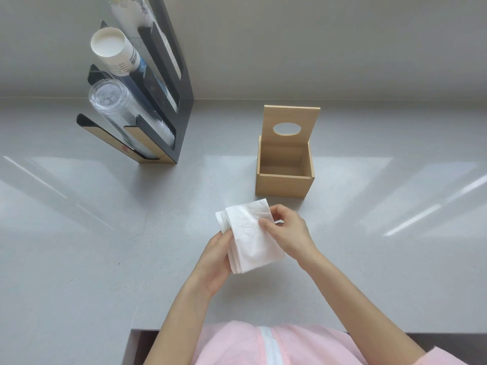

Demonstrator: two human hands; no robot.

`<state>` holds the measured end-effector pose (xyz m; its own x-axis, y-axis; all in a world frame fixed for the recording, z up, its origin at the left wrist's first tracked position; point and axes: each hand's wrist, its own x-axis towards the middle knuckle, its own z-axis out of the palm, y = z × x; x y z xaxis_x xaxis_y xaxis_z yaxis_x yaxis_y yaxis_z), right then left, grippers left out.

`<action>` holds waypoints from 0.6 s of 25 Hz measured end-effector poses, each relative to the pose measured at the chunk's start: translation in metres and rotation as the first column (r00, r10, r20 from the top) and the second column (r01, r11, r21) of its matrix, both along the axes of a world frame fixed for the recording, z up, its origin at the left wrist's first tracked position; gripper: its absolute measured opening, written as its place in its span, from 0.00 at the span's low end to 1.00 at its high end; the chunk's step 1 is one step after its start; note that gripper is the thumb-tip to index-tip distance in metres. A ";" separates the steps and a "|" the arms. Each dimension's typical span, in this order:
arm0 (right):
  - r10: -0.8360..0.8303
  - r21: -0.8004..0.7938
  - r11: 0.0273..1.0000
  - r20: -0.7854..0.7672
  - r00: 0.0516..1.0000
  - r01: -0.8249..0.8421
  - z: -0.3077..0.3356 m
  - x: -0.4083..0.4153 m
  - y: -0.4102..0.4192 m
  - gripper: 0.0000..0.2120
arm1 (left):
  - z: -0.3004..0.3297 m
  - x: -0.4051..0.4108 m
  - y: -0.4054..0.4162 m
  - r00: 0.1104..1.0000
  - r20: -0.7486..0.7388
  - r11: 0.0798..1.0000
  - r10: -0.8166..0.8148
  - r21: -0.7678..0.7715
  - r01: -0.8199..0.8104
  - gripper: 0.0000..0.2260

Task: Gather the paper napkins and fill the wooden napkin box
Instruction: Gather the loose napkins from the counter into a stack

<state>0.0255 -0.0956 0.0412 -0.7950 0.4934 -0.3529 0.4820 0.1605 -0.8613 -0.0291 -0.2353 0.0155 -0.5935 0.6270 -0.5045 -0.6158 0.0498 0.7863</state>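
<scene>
A stack of white embossed paper napkins (pixel 249 238) is held over the grey counter, in front of the box. My left hand (pixel 214 262) grips the stack from the left side and beneath. My right hand (pixel 286 230) pinches the stack's right edge with thumb and fingers. The wooden napkin box (pixel 284 184) stands just beyond the hands, with nothing inside. Its lid (pixel 291 115), which has an oval hole, stands upright at the back.
A black cup dispenser rack (pixel 168 83) stands at the far left, holding a stack of white paper cups (pixel 113 50) and a stack of clear plastic cups (pixel 113 106). The grey counter (pixel 105 246) ends at a front edge near my body. A wall rises behind.
</scene>
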 end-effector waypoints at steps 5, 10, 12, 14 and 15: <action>0.010 0.078 0.997 0.011 1.000 -0.011 -0.005 0.002 -0.002 0.07 | 0.004 -0.001 0.004 0.996 0.092 0.998 0.010 0.056 -0.015 0.21; 0.064 0.121 0.991 -0.001 0.998 -0.064 -0.010 0.003 -0.001 0.01 | 0.003 0.000 0.002 0.991 0.131 0.998 0.000 0.068 -0.008 0.22; 0.077 0.114 0.991 -0.009 0.997 -0.075 -0.011 0.004 0.002 0.02 | 0.003 0.001 0.002 0.996 0.086 0.999 -0.024 0.041 0.021 0.19; 0.088 0.111 0.990 -0.026 0.996 -0.085 -0.012 0.005 0.004 0.03 | 0.002 0.003 0.002 0.999 0.043 1.000 -0.020 0.012 0.019 0.16; 0.093 0.104 0.991 -0.035 0.995 -0.089 -0.011 0.005 0.005 0.03 | 0.001 0.003 0.003 0.999 0.033 1.000 -0.014 0.006 0.014 0.15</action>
